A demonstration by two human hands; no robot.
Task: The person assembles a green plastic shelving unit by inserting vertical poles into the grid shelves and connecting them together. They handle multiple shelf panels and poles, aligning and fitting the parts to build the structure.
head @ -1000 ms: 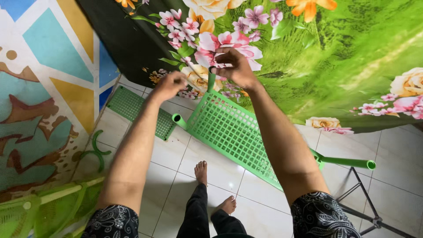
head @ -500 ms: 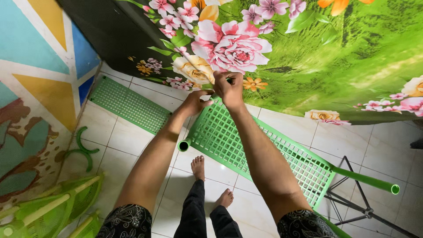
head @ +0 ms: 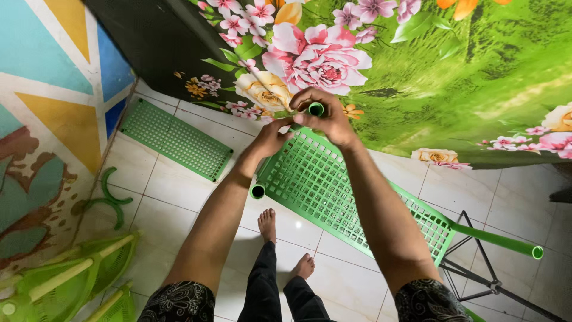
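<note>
a floral cloth, green with large pink blooms, is hanging across the top of the view, over a white tiled floor. the biggest thing in hand is a green plastic lattice shelf, which the person is holding tilted in front of them, one end raised toward the cloth and the other sloping down to the right. the right hand is closing its fingers round the green tube at the raised corner, clamped on it. the left hand is gripping the shelf's upper edge just beside it, fingers curled together over the rim. judging by this, the rack is looking only partly assembled: a second lattice shelf is lying flat by the painted wall, well apart, a curved green bracket is lying loose on the tiles, and more green parts are waiting at lower left. the person's bare feet are standing under the shelf
</note>
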